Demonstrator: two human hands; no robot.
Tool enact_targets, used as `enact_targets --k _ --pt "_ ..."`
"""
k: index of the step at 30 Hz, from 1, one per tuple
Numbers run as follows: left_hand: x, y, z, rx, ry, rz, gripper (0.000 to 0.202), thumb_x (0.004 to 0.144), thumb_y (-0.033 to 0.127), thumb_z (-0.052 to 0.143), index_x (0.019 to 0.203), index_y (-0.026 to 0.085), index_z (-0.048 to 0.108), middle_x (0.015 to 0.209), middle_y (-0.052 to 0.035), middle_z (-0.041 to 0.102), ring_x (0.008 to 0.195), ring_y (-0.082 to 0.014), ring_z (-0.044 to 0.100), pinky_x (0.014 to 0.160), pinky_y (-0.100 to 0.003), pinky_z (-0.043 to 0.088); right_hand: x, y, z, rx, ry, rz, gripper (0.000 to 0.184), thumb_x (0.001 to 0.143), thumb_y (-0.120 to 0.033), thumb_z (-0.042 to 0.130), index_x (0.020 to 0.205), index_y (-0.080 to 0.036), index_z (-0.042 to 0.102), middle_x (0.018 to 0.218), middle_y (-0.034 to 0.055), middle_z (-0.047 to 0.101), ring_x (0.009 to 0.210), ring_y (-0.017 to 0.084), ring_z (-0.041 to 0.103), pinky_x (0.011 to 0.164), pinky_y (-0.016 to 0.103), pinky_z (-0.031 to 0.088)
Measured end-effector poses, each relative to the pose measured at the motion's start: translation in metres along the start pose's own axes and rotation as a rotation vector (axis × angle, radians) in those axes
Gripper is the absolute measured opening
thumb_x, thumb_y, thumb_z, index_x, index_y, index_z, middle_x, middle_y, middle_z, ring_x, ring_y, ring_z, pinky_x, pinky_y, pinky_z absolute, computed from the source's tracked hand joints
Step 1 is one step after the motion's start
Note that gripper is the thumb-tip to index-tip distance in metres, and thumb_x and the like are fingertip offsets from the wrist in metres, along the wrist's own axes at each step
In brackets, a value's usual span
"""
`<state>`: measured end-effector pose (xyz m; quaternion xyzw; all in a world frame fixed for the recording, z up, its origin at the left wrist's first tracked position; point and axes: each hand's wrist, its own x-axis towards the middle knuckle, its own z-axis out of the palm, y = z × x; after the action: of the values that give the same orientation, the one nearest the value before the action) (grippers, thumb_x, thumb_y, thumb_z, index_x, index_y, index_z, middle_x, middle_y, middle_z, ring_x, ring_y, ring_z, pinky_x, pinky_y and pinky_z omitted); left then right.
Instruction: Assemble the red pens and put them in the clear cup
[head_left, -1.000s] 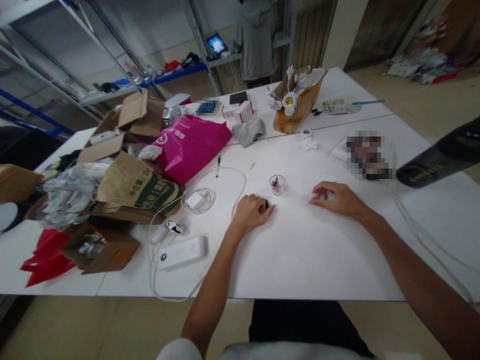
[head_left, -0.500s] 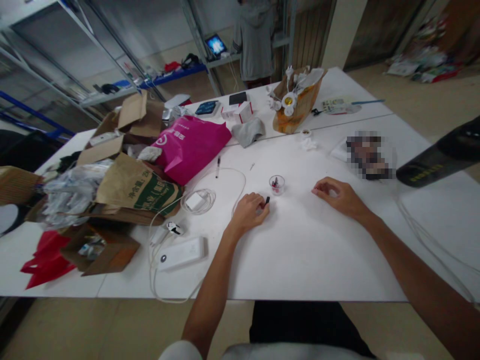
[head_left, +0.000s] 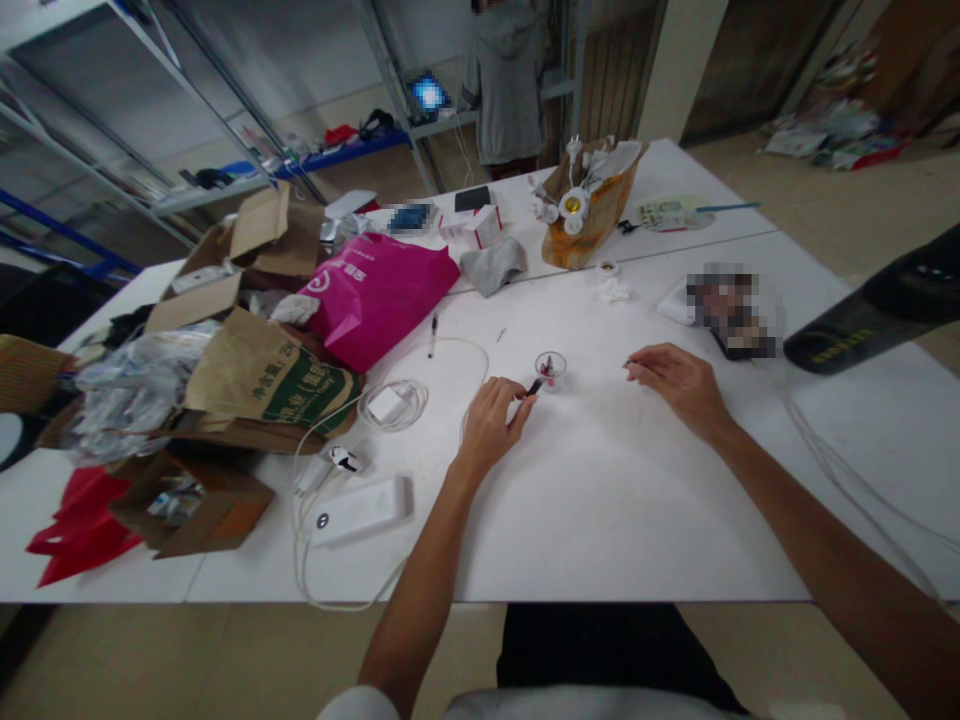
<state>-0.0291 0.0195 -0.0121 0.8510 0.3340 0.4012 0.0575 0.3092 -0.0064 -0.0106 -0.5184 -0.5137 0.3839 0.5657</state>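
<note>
My left hand (head_left: pixel 493 418) rests low over the white table (head_left: pixel 585 520), its thumb and fingers pinched on a small black stick-like piece (head_left: pixel 534 387). Just beyond those fingertips stands a small clear cup (head_left: pixel 563 372), with tiny dark and red bits (head_left: pixel 548 368) inside, too small to name. To the right of the cup, my right hand (head_left: pixel 677 385) hovers with thumb and forefinger closed together. A tiny dark tip (head_left: pixel 628 364) shows at its fingertips, and I cannot make out what it is.
On the left are a pink bag (head_left: pixel 390 290), cardboard boxes (head_left: pixel 202 510), a white power bank (head_left: pixel 361 510) and a coiled cable with a charger (head_left: pixel 388 404). A pen (head_left: pixel 433 337) lies behind my left hand. A dark bottle (head_left: pixel 862 310) is at the right. A person (head_left: pixel 506 85) stands beyond the table.
My left hand has turned slightly, and more of the black piece shows, tilted beside the cup. The right hand has risen a little, its fingers straighter, with a tiny tip now visible.
</note>
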Motion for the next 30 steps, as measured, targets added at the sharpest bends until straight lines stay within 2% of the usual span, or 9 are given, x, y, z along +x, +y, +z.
enact_targets --k 8,15,20,30 --pt "-0.001 0.015 0.010 -0.014 -0.089 -0.027 0.020 0.114 0.041 0.068 0.111 0.022 0.067 0.099 -0.0077 0.079 0.094 -0.0226 0.076 0.086 -0.038 0.060 -0.014 -0.001 0.015 -0.146 -0.173 -0.057 0.043 0.092 -0.066 0.086 0.109 -0.027 0.086 0.104 0.0080 0.085 0.097 0.027 0.082 0.095 0.047 0.070" --pt "-0.003 0.022 0.020 -0.016 -0.111 0.030 0.017 0.112 0.037 0.071 0.109 0.021 0.069 0.100 -0.0071 0.081 0.092 -0.0223 0.077 0.085 -0.039 0.061 -0.028 -0.002 0.037 -0.186 -0.311 -0.047 0.040 0.094 -0.067 0.082 0.105 -0.028 0.086 0.102 0.0085 0.086 0.094 0.028 0.081 0.087 0.044 0.069" --pt "-0.004 0.022 0.021 -0.018 -0.129 0.028 0.018 0.113 0.038 0.070 0.108 0.021 0.070 0.100 -0.0076 0.081 0.092 -0.0222 0.076 0.084 -0.039 0.061 -0.033 -0.003 0.040 -0.189 -0.345 -0.065 0.036 0.098 -0.062 0.080 0.107 -0.028 0.086 0.101 0.0072 0.085 0.092 0.026 0.079 0.086 0.042 0.068" --pt "-0.004 0.023 0.022 -0.015 -0.150 0.039 0.019 0.114 0.039 0.068 0.107 0.021 0.071 0.100 -0.0082 0.082 0.093 -0.0228 0.076 0.083 -0.040 0.061 -0.033 -0.001 0.041 -0.185 -0.364 -0.073 0.035 0.096 -0.063 0.083 0.104 -0.028 0.084 0.099 0.0073 0.083 0.089 0.026 0.077 0.085 0.044 0.068"
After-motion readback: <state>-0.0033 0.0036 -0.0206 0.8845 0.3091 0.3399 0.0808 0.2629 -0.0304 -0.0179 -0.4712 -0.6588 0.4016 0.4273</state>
